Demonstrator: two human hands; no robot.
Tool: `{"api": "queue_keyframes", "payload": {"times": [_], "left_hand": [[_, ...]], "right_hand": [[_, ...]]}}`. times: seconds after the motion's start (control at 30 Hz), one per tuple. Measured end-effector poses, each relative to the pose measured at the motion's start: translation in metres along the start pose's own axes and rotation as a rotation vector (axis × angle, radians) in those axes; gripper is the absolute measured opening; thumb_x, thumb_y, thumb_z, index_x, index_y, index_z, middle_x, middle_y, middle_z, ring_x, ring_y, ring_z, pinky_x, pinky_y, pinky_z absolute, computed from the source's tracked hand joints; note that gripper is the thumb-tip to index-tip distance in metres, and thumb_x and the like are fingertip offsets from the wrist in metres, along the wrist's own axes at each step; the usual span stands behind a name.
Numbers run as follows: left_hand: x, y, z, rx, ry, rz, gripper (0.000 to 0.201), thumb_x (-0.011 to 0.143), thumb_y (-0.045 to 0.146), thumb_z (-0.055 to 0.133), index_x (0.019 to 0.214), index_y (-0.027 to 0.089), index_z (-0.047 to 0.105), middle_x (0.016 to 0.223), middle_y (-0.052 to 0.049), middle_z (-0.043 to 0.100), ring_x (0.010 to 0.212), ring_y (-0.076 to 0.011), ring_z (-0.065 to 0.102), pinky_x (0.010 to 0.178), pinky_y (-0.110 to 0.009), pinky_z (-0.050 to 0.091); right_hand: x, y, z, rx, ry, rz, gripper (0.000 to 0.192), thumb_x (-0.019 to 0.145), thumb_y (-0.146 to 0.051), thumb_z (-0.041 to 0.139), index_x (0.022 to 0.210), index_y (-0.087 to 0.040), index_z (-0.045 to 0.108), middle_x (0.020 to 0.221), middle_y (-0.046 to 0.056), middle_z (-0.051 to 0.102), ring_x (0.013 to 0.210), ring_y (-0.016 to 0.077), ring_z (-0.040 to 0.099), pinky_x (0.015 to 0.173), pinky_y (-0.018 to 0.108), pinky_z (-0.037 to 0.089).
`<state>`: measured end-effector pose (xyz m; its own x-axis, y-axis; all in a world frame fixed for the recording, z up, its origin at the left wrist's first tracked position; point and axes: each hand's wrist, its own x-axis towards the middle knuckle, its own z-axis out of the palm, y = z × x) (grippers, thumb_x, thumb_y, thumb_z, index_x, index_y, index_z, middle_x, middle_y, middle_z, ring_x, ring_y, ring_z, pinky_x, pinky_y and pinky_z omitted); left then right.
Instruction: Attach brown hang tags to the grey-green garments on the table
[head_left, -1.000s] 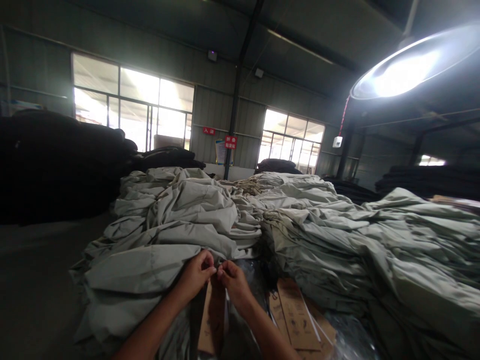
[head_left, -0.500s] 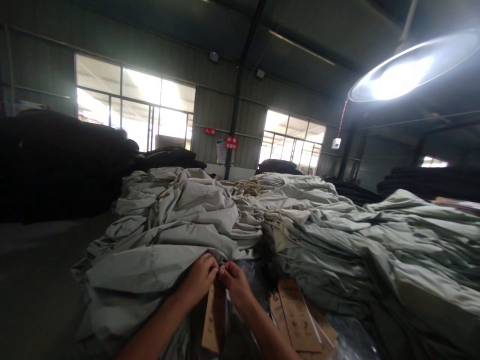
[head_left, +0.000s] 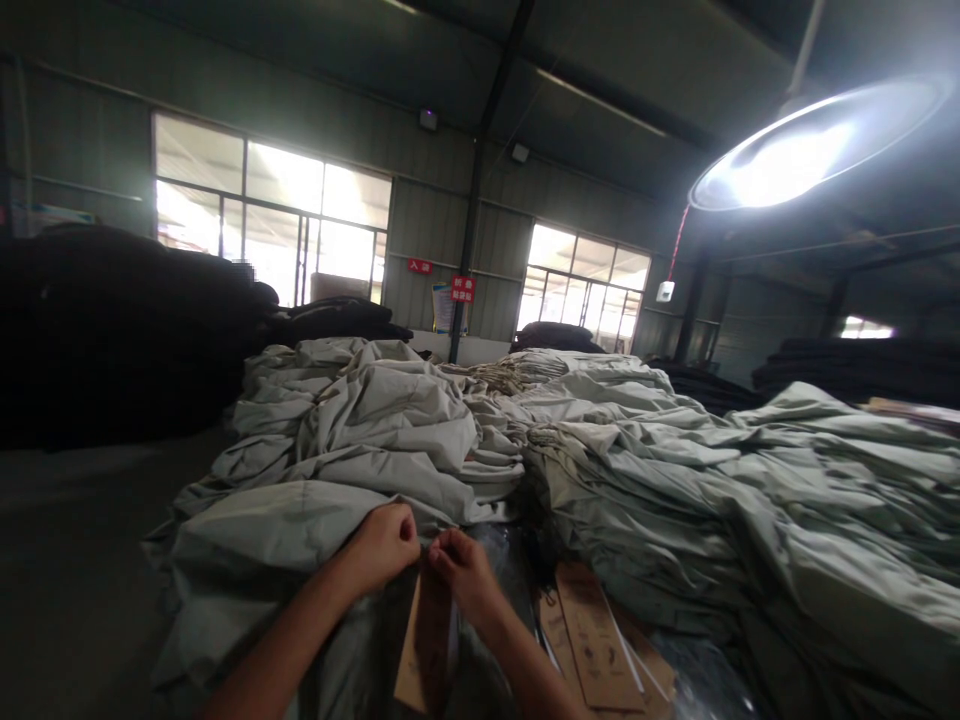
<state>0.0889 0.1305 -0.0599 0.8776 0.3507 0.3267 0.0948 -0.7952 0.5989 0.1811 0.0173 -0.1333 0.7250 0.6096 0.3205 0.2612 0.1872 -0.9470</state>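
My left hand (head_left: 386,545) is closed like a fist against the fold of a pale grey-green cloth garment (head_left: 277,530). What lies inside its fingers is hidden. My right hand (head_left: 465,570) pinches at the upper end of a brown cardboard hang tag (head_left: 420,645), which dangles below the fingers. A small gap separates the two hands. To the right of my right forearm, more brown cardboard tags (head_left: 600,640) lie in a loose, overlapping bunch, with printing on them. Clear plastic (head_left: 701,675) shows beside them.
Grey-green garments (head_left: 660,490) are heaped high ahead and to the right. Dark piles (head_left: 112,330) stand at the left. Overhead at right hangs a bright lamp (head_left: 810,150) with a pull-cord switch (head_left: 665,291). Red signs (head_left: 463,289) are on the back wall.
My left hand has moved a little left, away from my right hand, which stays near its place. The tag's lower end has swung slightly left.
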Motion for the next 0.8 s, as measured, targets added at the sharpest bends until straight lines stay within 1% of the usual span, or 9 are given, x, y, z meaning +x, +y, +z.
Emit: {"api": "queue_keyframes", "payload": {"times": [0.03,0.1,0.13,0.23,0.4,0.5,0.63,0.7,0.8], "left_hand": [[-0.001,0.0,0.0,-0.008,-0.04,0.018,0.004,0.062,0.014,0.052,0.062,0.018,0.051,0.061,0.003,0.053,0.063,-0.0138,0.051,0.057,-0.022,0.033],[-0.004,-0.001,0.002,-0.006,-0.105,0.078,0.009,0.068,0.022,0.053,0.074,0.018,0.057,0.07,0.001,0.06,0.069,-0.0142,0.055,0.06,-0.022,0.036],[-0.005,-0.002,0.003,0.021,-0.133,0.099,0.011,0.071,0.025,0.051,0.076,0.018,0.059,0.072,0.0,0.062,0.071,-0.0144,0.057,0.061,-0.022,0.036],[-0.008,-0.003,0.006,0.152,-0.2,0.095,0.018,0.075,0.025,0.045,0.07,0.019,0.062,0.074,-0.002,0.066,0.074,-0.0157,0.06,0.062,-0.023,0.036],[-0.009,-0.004,0.003,0.256,-0.256,0.04,0.018,0.069,0.028,0.049,0.068,0.018,0.064,0.072,-0.004,0.068,0.07,-0.0182,0.06,0.057,-0.024,0.035],[-0.009,-0.003,-0.003,0.269,-0.272,0.017,0.016,0.063,0.021,0.047,0.064,0.017,0.062,0.063,-0.003,0.063,0.064,-0.0174,0.057,0.051,-0.024,0.031],[-0.011,-0.002,-0.013,0.209,-0.307,-0.028,0.009,0.056,0.02,0.047,0.055,0.017,0.056,0.049,0.002,0.048,0.052,-0.0147,0.048,0.046,-0.024,0.026],[-0.012,0.0,-0.017,0.184,-0.349,-0.053,0.008,0.055,0.022,0.046,0.05,0.017,0.051,0.044,0.003,0.041,0.049,-0.0135,0.044,0.046,-0.024,0.025],[-0.013,0.004,-0.023,0.13,-0.409,-0.086,0.014,0.056,0.027,0.046,0.045,0.018,0.046,0.04,0.004,0.035,0.044,-0.0114,0.038,0.044,-0.024,0.023]], "right_hand": [[0.0,0.002,-0.001,-0.056,0.002,-0.028,0.029,0.062,-0.044,0.069,0.063,-0.017,0.055,0.057,-0.003,0.051,0.058,0.012,0.044,0.058,0.025,0.035],[0.0,0.006,-0.002,-0.153,-0.006,-0.084,0.026,0.066,-0.042,0.065,0.064,-0.018,0.056,0.06,-0.002,0.054,0.061,0.0134,0.047,0.059,0.025,0.036],[0.0,0.007,-0.002,-0.187,-0.011,-0.104,0.024,0.067,-0.041,0.064,0.065,-0.018,0.057,0.062,-0.001,0.055,0.062,0.014,0.048,0.06,0.026,0.037],[-0.002,0.009,-0.003,-0.222,-0.026,-0.13,0.016,0.07,-0.034,0.061,0.07,-0.018,0.059,0.068,0.001,0.06,0.068,0.0165,0.053,0.064,0.027,0.04],[-0.005,0.004,-0.005,-0.224,-0.066,-0.129,0.005,0.069,-0.022,0.059,0.071,-0.018,0.061,0.073,0.002,0.063,0.074,0.0184,0.057,0.069,0.028,0.042],[-0.006,-0.002,-0.004,-0.251,-0.083,-0.124,0.009,0.066,-0.014,0.054,0.071,-0.018,0.061,0.072,0.002,0.062,0.073,0.0176,0.057,0.067,0.027,0.042],[-0.006,-0.01,0.0,-0.301,-0.11,-0.121,0.016,0.063,-0.009,0.049,0.069,-0.019,0.061,0.068,0.0,0.06,0.07,0.0161,0.056,0.065,0.026,0.04],[-0.006,-0.012,0.001,-0.31,-0.124,-0.132,0.016,0.063,-0.009,0.048,0.068,-0.019,0.061,0.068,0.0,0.06,0.071,0.0158,0.055,0.066,0.026,0.04],[-0.004,-0.009,-0.004,-0.305,-0.042,-0.158,0.009,0.062,-0.013,0.054,0.067,-0.019,0.059,0.074,0.001,0.059,0.073,0.0163,0.054,0.065,0.026,0.04]]}}
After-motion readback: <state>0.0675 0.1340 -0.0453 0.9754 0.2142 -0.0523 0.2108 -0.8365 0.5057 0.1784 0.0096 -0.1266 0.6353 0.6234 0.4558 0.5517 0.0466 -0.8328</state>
